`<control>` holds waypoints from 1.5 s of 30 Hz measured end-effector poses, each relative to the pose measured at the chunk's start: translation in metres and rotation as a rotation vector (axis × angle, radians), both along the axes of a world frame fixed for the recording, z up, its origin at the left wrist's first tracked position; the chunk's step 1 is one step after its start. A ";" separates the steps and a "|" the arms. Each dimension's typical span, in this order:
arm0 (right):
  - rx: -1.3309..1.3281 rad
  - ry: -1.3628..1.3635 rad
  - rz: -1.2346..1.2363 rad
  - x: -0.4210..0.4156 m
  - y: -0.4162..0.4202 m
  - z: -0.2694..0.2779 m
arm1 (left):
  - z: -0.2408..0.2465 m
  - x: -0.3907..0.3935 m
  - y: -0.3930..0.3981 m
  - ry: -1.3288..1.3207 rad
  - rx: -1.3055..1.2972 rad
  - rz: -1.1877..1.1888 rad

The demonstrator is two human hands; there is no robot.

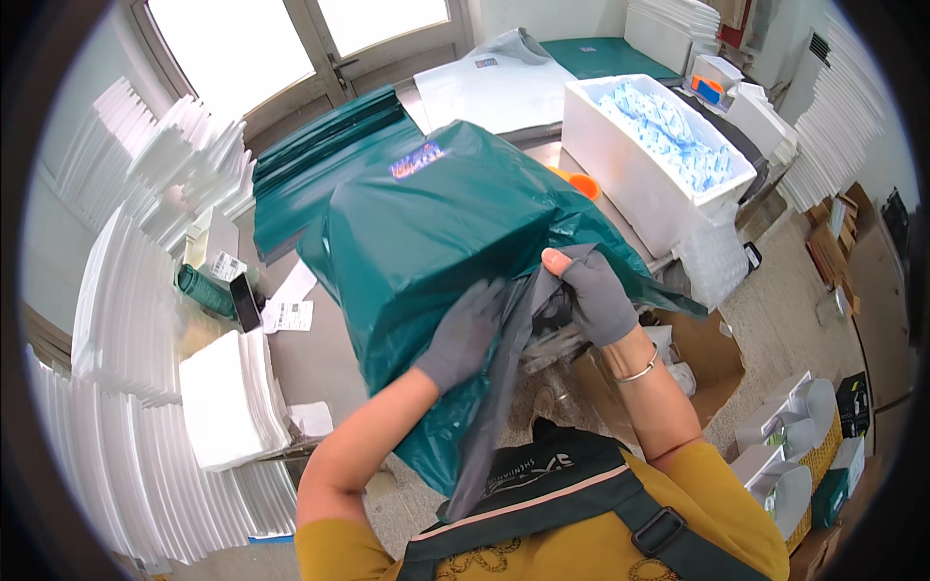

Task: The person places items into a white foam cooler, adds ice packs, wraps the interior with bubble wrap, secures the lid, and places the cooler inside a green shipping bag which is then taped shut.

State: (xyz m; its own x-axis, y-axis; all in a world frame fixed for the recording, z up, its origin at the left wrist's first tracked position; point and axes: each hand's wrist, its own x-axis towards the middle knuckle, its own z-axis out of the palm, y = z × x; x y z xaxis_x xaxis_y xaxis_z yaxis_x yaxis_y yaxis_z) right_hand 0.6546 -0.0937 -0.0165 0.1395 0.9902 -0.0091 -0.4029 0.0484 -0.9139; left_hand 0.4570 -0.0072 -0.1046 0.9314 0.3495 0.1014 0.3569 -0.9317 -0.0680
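Observation:
A large green plastic mailing bag [443,232] with a coloured sticker on top stands bulging on the table before me, around a boxy thing that it hides. Its loose mouth, with a grey inner lining, hangs over the table's front edge towards my apron. My right hand [599,301], in a grey fingerless glove, pinches the bag's mouth edge at the right, thumb uppermost. Against the bag's near side lies my left hand [465,334], also gloved in grey, its fingers stretched out flat and slightly blurred.
Flat green bags [334,174] lie behind left. A white foam box [625,174] of blue-and-white packs stands right, by an orange tape dispenser [583,185]. Stacked foam sheets [225,399], a phone [245,301] and a green bottle [205,290] are left. Below is an open carton [712,363].

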 end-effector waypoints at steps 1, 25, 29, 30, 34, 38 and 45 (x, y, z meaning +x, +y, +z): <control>0.008 0.010 0.001 0.004 0.012 0.003 | 0.004 -0.010 -0.005 -0.088 -0.201 0.020; -0.325 -0.026 0.216 0.012 0.119 0.042 | 0.151 -0.189 0.021 -0.365 -1.025 0.523; -0.202 -0.037 0.148 0.007 0.113 0.028 | 0.105 -0.194 0.068 -0.461 -1.343 0.767; -0.145 -0.048 0.094 -0.001 0.107 0.027 | 0.086 -0.189 0.077 -0.474 -1.355 0.759; 0.073 -0.486 -0.311 0.002 0.044 0.039 | 0.051 -0.187 0.093 -0.536 -1.321 0.840; -0.026 -1.059 -0.787 0.045 -0.060 0.052 | 0.045 -0.209 0.109 -0.579 -1.197 0.852; -0.184 -0.700 -0.262 0.044 -0.075 0.013 | 0.047 -0.199 0.137 -0.587 -0.873 0.862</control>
State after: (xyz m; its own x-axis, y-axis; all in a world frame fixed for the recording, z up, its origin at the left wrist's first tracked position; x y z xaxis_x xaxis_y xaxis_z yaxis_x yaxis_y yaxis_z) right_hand 0.6987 -0.1687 -0.0031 0.4037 0.9149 0.0061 0.2756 -0.1152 -0.9543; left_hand 0.2585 0.1300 -0.0578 0.2831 0.9475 -0.1486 0.6150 -0.0605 0.7862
